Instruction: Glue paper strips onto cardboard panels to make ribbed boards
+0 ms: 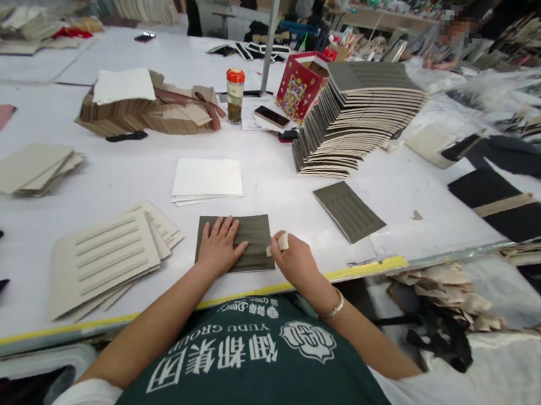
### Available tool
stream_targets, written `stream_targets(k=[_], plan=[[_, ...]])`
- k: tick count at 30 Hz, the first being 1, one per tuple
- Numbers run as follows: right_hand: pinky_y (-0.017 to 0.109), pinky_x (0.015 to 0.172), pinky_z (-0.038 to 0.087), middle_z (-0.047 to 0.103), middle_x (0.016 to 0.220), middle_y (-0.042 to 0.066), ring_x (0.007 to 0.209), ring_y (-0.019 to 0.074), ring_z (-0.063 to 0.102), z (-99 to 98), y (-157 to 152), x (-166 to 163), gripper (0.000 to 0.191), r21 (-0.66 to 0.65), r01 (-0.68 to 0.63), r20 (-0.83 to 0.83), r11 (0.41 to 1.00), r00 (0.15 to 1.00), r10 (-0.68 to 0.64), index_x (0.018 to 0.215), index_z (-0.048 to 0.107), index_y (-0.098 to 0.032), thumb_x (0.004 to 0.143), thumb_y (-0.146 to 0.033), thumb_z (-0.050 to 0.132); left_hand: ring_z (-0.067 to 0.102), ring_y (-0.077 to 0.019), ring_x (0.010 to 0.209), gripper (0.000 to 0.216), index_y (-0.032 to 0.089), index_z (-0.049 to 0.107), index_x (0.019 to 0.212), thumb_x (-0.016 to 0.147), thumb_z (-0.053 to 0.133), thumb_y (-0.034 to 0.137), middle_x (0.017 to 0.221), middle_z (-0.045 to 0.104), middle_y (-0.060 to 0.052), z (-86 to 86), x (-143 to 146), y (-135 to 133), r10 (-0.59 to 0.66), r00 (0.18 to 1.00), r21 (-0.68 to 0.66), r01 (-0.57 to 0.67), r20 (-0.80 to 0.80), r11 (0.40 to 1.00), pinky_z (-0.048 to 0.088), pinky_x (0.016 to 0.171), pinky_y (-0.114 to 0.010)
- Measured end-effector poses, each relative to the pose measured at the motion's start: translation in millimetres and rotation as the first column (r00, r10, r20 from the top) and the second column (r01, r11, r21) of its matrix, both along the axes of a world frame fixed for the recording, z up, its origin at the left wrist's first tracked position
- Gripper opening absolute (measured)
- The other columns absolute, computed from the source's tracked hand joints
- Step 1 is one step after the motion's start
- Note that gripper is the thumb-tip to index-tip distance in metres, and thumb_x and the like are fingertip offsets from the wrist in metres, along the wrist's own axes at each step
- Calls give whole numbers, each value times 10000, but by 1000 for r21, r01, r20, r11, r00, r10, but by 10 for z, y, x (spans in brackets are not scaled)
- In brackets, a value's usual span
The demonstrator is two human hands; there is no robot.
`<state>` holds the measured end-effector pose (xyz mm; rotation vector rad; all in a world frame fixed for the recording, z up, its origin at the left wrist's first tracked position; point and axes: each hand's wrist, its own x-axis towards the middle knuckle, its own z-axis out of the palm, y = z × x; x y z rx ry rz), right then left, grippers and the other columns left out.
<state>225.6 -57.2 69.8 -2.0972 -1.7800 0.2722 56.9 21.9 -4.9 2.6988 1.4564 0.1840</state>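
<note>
Flat on a dark olive-grey ribbed panel (254, 236) lies my left hand (220, 242), its fingers spread. At the panel's right edge, my right hand (294, 256) is closed around a small cream-coloured block or folded piece (284, 241); its exact kind is unclear. Just behind the panel sits a short stack of white sheets (208, 178). To the left are cream ribbed panels (111, 250), fanned out. Another dark ribbed panel (349, 212) rests by itself to the right.
A tall, leaning stack of dark panels (361, 115) stands at the back right, beside a red box (302, 83). Behind are a phone (272, 116), an orange-lidded bottle (234, 95) and brown bundles (120, 112). Yellow tape (370, 266) runs along the table's front edge.
</note>
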Motion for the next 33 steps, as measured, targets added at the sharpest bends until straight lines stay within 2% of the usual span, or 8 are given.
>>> stream_targets(k=[6, 13, 17, 19, 24, 28, 30, 33], plan=[[228, 579, 434, 618, 679, 19, 561, 132, 596, -106, -469, 128, 261, -13, 78, -325, 997, 943, -78, 818, 545, -198, 840, -384, 364, 185, -280, 1293, 601, 200, 335, 1315, 828, 257, 545, 1396, 294, -59, 63, 99, 37, -57, 998, -16, 57, -18, 998, 71, 1033, -519], [252, 566, 447, 633, 636, 11, 556, 149, 608, 19, -429, 464, 240, -120, -108, -318, 987, 946, 65, 735, 593, -214, 785, -396, 445, 189, -274, 1291, 618, 148, 324, 1314, 821, 290, 519, 1403, 273, -87, 40, 563, -281, -266, 963, -116, 270, 51, 956, 89, 1034, -515], [267, 583, 473, 659, 806, 61, 616, 171, 637, 181, -317, 667, 275, -44, 84, -460, 996, 883, -95, 853, 604, -199, 742, -433, 512, 226, -215, 1284, 540, 183, 329, 1304, 795, 368, 360, 1391, 308, -47, 111, 300, -296, -512, 856, -198, 515, 69, 834, 119, 1047, -450], [266, 586, 475, 656, 828, 72, 639, 176, 639, 172, -198, 633, 297, -27, 61, -499, 998, 864, -67, 879, 604, -188, 747, -436, 510, 232, -198, 1284, 541, 199, 345, 1293, 763, 395, 295, 1385, 323, -29, 165, 116, -284, -591, 801, -213, 597, 96, 773, 129, 1051, -420], [247, 680, 436, 662, 792, 36, 719, 150, 613, -52, 396, 227, 226, 36, -224, -276, 974, 934, 225, 832, 624, -189, 801, -339, 459, 216, -205, 1292, 565, 186, 373, 1278, 719, 429, 232, 1368, 353, -26, 205, -53, -299, -613, 777, -174, 629, 143, 758, 90, 1067, -411], [229, 699, 397, 658, 799, 43, 753, 142, 589, -127, 904, -13, 233, 47, -268, -81, 962, 959, 271, 848, 628, -173, 827, -300, 434, 227, -195, 1289, 533, 190, 383, 1275, 747, 427, 246, 1360, 367, -32, 185, -29, -324, -614, 774, -147, 633, 153, 760, 91, 1070, -399], [219, 688, 386, 655, 803, 48, 742, 135, 582, -108, 980, -32, 237, 30, -275, -33, 961, 961, 276, 856, 626, -163, 833, -286, 425, 240, -189, 1284, 484, 203, 396, 1268, 793, 406, 297, 1348, 385, -26, 164, -25, -327, -605, 779, -137, 625, 166, 768, 98, 1069, -395], [213, 654, 377, 649, 761, 41, 697, 128, 575, -55, 765, 50, 225, -46, -294, 1, 955, 956, 295, 845, 625, -162, 823, -257, 422, 277, -174, 1268, 421, 225, 434, 1238, 853, 349, 371, 1319, 428, -10, 116, -31, -321, -580, 790, -129, 607, 198, 784, 108, 1067, -383]])
